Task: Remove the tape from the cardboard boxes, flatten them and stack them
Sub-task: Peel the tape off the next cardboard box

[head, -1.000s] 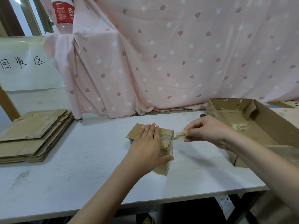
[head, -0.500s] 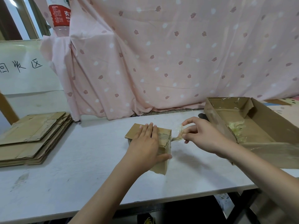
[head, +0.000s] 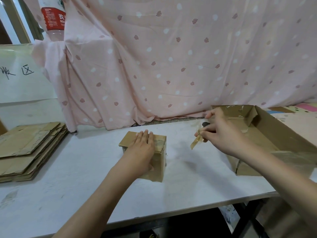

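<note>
A: Cardboard box (head: 155, 162) is seated mid-table (head: 68, 177), pressed flat-palmed on top by the left hand (head: 142, 148), fingers straight.

B: Right hand (head: 221, 133)?

A: Tape strip (head: 195, 143) is pinched in its fingertips, clear of the box, beside the open carton (head: 281, 134). Flattened stack (head: 29, 148) is kept far left.

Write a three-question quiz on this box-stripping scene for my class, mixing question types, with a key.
1. True or false: the left hand lies flat on the small box.
2. What do the fingers of the right hand pinch? A) a knife B) a tape strip C) a bottle
3. Fill in: the stack of flattened boxes lies at the ___ end of the table.

Key: 1 true; 2 B; 3 left.
</note>
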Motion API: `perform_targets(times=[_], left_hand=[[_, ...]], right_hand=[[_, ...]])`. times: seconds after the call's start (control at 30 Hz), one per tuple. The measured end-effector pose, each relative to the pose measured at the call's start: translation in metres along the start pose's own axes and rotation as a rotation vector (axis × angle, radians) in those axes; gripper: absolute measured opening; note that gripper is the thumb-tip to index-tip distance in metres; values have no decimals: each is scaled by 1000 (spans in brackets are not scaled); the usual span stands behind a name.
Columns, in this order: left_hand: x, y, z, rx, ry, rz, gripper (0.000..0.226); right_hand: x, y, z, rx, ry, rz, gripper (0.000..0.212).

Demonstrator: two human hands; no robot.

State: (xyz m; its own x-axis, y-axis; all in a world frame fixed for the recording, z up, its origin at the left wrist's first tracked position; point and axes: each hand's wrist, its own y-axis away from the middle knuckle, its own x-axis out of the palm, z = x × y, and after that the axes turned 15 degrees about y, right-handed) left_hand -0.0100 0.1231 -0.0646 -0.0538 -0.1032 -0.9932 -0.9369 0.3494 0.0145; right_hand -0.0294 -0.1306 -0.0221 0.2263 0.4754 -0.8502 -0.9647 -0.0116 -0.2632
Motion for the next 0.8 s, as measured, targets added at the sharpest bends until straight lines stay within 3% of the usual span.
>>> perform_targets(times=[0.07,0.23,0.53,0.73,0.8], left_hand=[[1,-2,-3,1,-8,-15,114],[5,-10,-17,27,-6,-53,114],[12,-28,-46,43,-7,-102,113],[12,-30,-51,51,-22,-102,109],[12,-29,-50,52,-24,-102,109]], right_hand=[[1,-6,-10,-24,12,-62,19],[-17,-14,-51,8,145,-241,19],[-37,-24,-116,155,328,-257,18],[-23,-39,-134,157,406,-120,33],[-16,-43,-140,147,478,-66,28]])
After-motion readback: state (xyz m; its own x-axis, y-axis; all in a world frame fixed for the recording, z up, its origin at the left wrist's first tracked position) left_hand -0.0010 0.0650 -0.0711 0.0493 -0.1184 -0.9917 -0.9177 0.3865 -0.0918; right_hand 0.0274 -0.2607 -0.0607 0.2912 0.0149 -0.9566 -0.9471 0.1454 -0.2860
